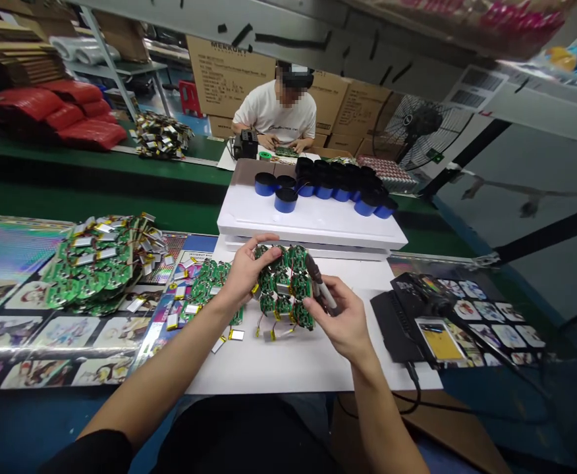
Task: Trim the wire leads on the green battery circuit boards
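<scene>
My left hand (246,266) grips the upper left of a green circuit board panel (283,286), thumb on top. Small silver batteries and thin wires hang from the panel, tilted above a white work surface. In my right hand (342,319) is a pen-shaped tool (322,287) with a dark end and a grey body; its exact kind I cannot make out. My right thumb lies at the panel's right edge. Left of the panel, partly behind my left forearm, lie more boards (209,283) with batteries (236,335) on wires.
A tall stack of circuit boards (93,263) stands at left. Blue and black round parts (285,199) sit on a white raised platform (313,227) ahead. At right are a black device (397,316) and a yellow sponge tray (440,341) with cables. A co-worker (281,112) sits opposite.
</scene>
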Demonstrator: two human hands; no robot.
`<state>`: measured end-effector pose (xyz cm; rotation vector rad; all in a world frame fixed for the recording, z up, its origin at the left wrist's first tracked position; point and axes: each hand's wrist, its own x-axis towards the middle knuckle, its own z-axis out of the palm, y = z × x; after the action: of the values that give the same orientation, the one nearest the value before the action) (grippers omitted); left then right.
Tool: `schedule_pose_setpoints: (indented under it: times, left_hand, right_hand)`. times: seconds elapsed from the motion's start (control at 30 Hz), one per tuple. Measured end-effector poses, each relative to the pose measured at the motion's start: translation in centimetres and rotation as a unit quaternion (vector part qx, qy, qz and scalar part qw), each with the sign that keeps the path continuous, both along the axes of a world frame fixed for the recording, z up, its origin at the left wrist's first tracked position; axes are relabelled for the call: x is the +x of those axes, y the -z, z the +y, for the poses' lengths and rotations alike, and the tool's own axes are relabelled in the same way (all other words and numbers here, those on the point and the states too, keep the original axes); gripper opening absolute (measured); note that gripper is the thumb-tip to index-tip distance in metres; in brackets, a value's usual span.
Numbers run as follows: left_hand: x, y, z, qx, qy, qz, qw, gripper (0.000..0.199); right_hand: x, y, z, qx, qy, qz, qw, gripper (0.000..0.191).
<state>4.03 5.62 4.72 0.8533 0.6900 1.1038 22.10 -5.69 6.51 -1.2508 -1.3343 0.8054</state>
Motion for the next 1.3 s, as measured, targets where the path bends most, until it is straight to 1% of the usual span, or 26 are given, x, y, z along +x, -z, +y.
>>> schedule_pose_setpoints:
  times: [0.07,0.13,0.2,0.27,0.33,0.47,0.53,0.63,0.73,0.9,1.03,1.1,1.13,1.2,1.23,1.3]
  left_hand:
    - [0.1,0.5,-0.1,-0.036,0.024,-0.028,0.999,0.070]
    - [0.1,1.0,-0.2,-0.086,0.064,-0.054,0.993,0.074]
    - [0.1,1.3,-0.3,-0.112,0.096,-0.068,0.987,0.075]
    - [0.0,1.5,-0.4,-0.097,0.106,-0.064,0.988,0.067]
    - [0.1,1.7,-0.4,-0.068,0.094,-0.043,0.992,0.057]
    - [0.4,1.9,-0.4,-0.036,0.067,0.025,0.997,0.045]
    - [0.5,2.0,-0.4,-0.022,0.059,0.049,0.997,0.042]
    - [0.5,2.2,-0.4,-0.001,0.062,0.076,0.995,0.039]
    - [0.3,2.5,-0.5,0.024,0.076,0.117,0.990,0.039]
    - [0.2,2.9,-0.5,0.045,0.090,0.136,0.986,0.041]
    - [0.2,3.1,-0.5,0.040,0.101,0.145,0.984,0.040]
    - [0.2,2.9,-0.5,0.028,0.108,0.139,0.984,0.038]
    - [0.2,2.8,-0.5,0.017,0.116,0.130,0.985,0.038]
    - [0.2,2.4,-0.6,-0.009,0.138,0.105,0.985,0.039]
    - [0.2,2.2,-0.7,-0.022,0.150,0.095,0.984,0.039]
    - [0.3,2.0,-0.8,-0.046,0.165,0.088,0.981,0.040]
  right_hand:
    - [-0.3,0.5,0.7,-0.007,0.027,0.018,0.999,0.026]
    - [-0.4,0.9,1.3,-0.015,0.068,0.040,0.997,0.028]
    - [-0.2,1.3,1.9,-0.018,0.100,0.065,0.993,0.032]
    - [0.3,1.5,2.2,-0.022,0.108,0.088,0.990,0.035]
    - [0.8,1.6,2.0,-0.028,0.091,0.088,0.992,0.035]
    - [2.0,1.6,0.6,-0.031,0.020,0.023,0.999,0.035]
    - [2.6,1.8,-0.3,-0.040,0.006,-0.003,0.999,0.037]
    - [3.4,2.5,-1.6,-0.063,0.023,-0.040,0.997,0.039]
    - [3.8,3.1,-2.3,-0.079,0.039,-0.086,0.992,0.041]
    - [3.7,3.0,-2.5,-0.092,0.056,-0.139,0.984,0.042]
    - [3.7,2.9,-2.5,-0.104,0.069,-0.141,0.982,0.043]
    - [3.6,3.0,-2.5,-0.111,0.072,-0.107,0.985,0.042]
    - [3.5,3.1,-2.5,-0.117,0.062,-0.071,0.989,0.041]
    - [3.1,3.4,-2.5,-0.129,0.026,0.034,0.991,0.037]
    - [2.9,3.5,-2.5,-0.138,0.003,0.093,0.986,0.035]
    - [2.4,3.9,-2.4,-0.161,-0.031,0.194,0.967,0.034]
